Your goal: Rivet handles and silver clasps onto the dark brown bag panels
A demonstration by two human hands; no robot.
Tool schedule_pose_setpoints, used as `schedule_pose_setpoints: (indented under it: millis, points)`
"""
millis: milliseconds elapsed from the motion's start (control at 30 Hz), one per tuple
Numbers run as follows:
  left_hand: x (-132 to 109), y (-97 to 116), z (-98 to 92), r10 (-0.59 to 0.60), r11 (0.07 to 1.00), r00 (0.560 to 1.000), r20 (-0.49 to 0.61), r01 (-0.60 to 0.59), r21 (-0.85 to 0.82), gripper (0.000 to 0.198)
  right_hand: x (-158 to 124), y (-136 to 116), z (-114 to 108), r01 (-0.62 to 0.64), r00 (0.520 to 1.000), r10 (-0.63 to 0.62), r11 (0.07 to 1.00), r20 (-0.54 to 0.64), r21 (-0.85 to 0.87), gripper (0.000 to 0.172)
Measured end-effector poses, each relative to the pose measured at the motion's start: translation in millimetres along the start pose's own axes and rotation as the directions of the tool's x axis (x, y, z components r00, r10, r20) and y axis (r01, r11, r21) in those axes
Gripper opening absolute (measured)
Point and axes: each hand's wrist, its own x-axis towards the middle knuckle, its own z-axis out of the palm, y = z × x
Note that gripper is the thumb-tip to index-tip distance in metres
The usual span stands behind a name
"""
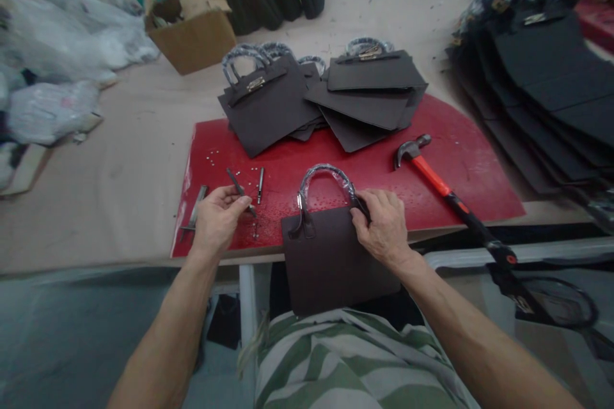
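Note:
My left hand (pixel 217 217) is closed around a slim dark metal tool (pixel 236 181), held slantwise over the red mat; its exact kind is not clear. Small metal bits (pixel 255 230) lie below its tip. With my right hand (pixel 382 220) I grip the top right edge of a dark brown handbag panel (pixel 326 268), at the base of its handle. That handle (pixel 329 169) is arched and wrapped in clear plastic. The panel hangs over the table's front edge towards my lap. Under my right fingers the handle's end is partly hidden.
A claw hammer (pixel 439 182) with a red and black grip lies right on the red mat (pixel 288 150). A metal punch (pixel 260 185) and another metal tool (pixel 194 211) lie left. Behind are piled bag panels (pixel 273 102), a cardboard box (pixel 192 38) and a larger stack (pixel 542 70).

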Motion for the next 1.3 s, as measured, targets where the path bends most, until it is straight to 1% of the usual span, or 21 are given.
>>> schedule_pose_setpoints:
  millis: [67, 133, 267, 333, 400, 500, 567, 667, 833, 1000, 1100, 1300]
  points:
    - [-12, 1, 15.8, 0.052, 0.994, 0.998, 0.032, -0.048, -0.096, 0.038, 0, 0, 0, 0.003, 1.0, -0.003, 1.0, 0.003, -0.006, 0.026]
    - [-30, 1, 34.4, 0.114, 0.986, 0.99, 0.08, -0.103, -0.135, 0.032, -1, 1, 0, 0.009, 1.0, -0.009, 1.0, 0.003, -0.007, 0.027]
    - [-70, -3, 67.7, 0.178, 0.983, 0.967, 0.185, -0.167, -0.074, 0.024, -1, 1, 1, 0.006, 1.0, -0.006, 1.0, 0.002, 0.007, 0.028]
    - [-83, -8, 78.4, 0.227, 0.974, 0.951, 0.21, -0.227, -0.025, 0.019, -1, 1, 1, 0.004, 1.0, -0.004, 1.0, 0.006, 0.011, 0.028]
    - [-89, -16, 85.0, 0.297, 0.949, 0.927, 0.229, -0.312, 0.032, 0.015, -1, 1, 0, 0.005, 1.0, -0.005, 1.0, 0.004, 0.008, 0.028]
    - [-89, -27, 89.6, 0.378, 0.898, 0.89, 0.253, -0.419, 0.132, 0.013, -1, 0, -1, 0.007, 1.0, -0.007, 1.0, -0.003, 0.007, 0.027]
    - [-87, -33, 90.8, 0.406, 0.871, 0.878, 0.256, -0.456, 0.181, 0.012, -1, 0, -1, 0.006, 1.0, -0.006, 1.0, -0.003, 0.016, 0.027]
    - [-87, -36, 91.8, 0.44, 0.845, 0.861, 0.257, -0.493, 0.207, 0.013, -1, 0, -1, 0.0, 1.0, 0.0, 1.0, -0.004, 0.021, 0.028]
    - [-89, -38, 93.5, 0.503, 0.795, 0.819, 0.277, -0.564, 0.223, 0.012, -1, 1, -1, 0.005, 1.0, -0.004, 1.0, -0.009, 0.012, 0.028]
    - [-89, -38, 94.7, 0.523, 0.755, 0.805, 0.28, -0.59, 0.286, 0.012, -2, 1, -2, -0.001, 1.0, 0.002, 1.0, -0.01, 0.021, 0.028]
    - [-89, -37, 95.6, 0.547, 0.725, 0.788, 0.282, -0.614, 0.313, 0.012, -2, 1, -1, -0.003, 1.0, 0.003, 1.0, -0.007, 0.02, 0.028]
    - [-88, -35, 98.5, 0.615, 0.652, 0.723, 0.315, -0.691, 0.313, 0.013, -1, 1, -2, -0.009, 1.0, 0.009, 1.0, -0.001, 0.023, 0.028]
